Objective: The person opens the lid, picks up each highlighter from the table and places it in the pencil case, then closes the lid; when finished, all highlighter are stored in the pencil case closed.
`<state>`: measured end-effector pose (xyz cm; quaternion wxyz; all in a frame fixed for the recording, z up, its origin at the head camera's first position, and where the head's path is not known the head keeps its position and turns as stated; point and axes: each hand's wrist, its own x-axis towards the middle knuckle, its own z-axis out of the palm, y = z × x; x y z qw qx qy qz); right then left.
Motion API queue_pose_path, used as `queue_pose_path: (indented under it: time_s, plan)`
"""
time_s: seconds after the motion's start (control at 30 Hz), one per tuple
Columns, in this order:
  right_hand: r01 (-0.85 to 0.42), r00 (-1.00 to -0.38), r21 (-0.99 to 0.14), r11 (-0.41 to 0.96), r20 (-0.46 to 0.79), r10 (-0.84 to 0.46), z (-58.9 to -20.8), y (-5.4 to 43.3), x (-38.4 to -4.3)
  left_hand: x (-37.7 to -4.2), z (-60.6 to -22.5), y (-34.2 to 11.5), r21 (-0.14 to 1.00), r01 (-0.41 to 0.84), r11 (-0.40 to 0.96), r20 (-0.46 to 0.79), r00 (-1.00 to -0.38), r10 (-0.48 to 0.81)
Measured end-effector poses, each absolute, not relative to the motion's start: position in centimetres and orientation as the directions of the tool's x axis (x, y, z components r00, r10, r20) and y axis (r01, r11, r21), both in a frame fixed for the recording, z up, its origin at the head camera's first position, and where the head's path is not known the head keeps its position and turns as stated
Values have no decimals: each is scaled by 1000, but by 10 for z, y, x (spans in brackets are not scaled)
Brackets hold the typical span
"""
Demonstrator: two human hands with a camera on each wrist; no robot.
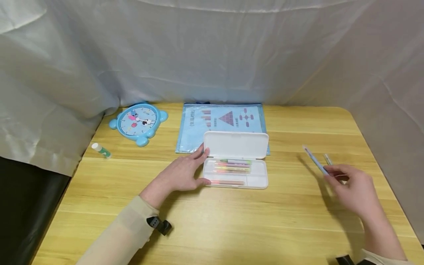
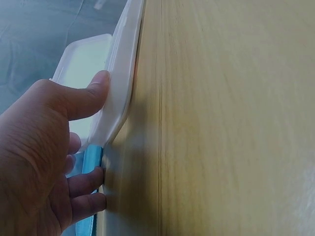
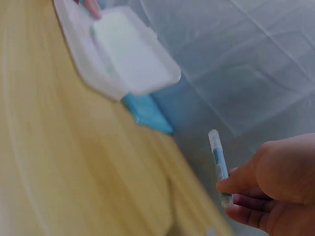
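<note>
A white pencil case [image 1: 261, 182] lies with its lid [image 1: 236, 144] raised at the middle of the table. Several coloured pens [image 1: 233, 166] are in its rear compartment, and a reddish stick [image 1: 228, 182] lies in the front one. At the case's left end, my left hand [image 1: 182, 173] holds it, thumb at the front corner and a finger by the lid. Off to the right, my right hand [image 1: 351, 187] pinches a light-blue pen [image 3: 220, 164] with a clear cap, raised above the table. Partly hidden behind that hand lies another slim pen [image 1: 328, 159].
Behind the case, a blue document pouch [image 1: 195, 127] with printed charts lies flat. Farther left are a blue toy clock [image 1: 137, 121] and a green-and-white glue stick [image 1: 101, 150]. A grey curtain [image 1: 218, 55] hangs along the back and sides of the wooden table [image 1: 232, 224].
</note>
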<state>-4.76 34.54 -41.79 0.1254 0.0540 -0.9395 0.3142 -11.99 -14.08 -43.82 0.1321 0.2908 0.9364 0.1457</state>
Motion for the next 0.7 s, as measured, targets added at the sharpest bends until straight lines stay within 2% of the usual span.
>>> queue_pose_path:
  time_s: [0.2, 0.47, 0.7]
  plan:
    - [-243, -954, -571, 784, 287, -87, -395, 315, -50, -120, -438, -141, 343, 506, 791, -156, -800, 579]
    - [-439, -881, -490, 753, 400, -254, -386, 272, -61, -120, -440, -141, 341, 507, 791, -158, -799, 580]
    - [-520, -853, -517, 680, 365, -374, -384, 240, -71, -120, -440, -141, 338, 513, 789, -155, -796, 585]
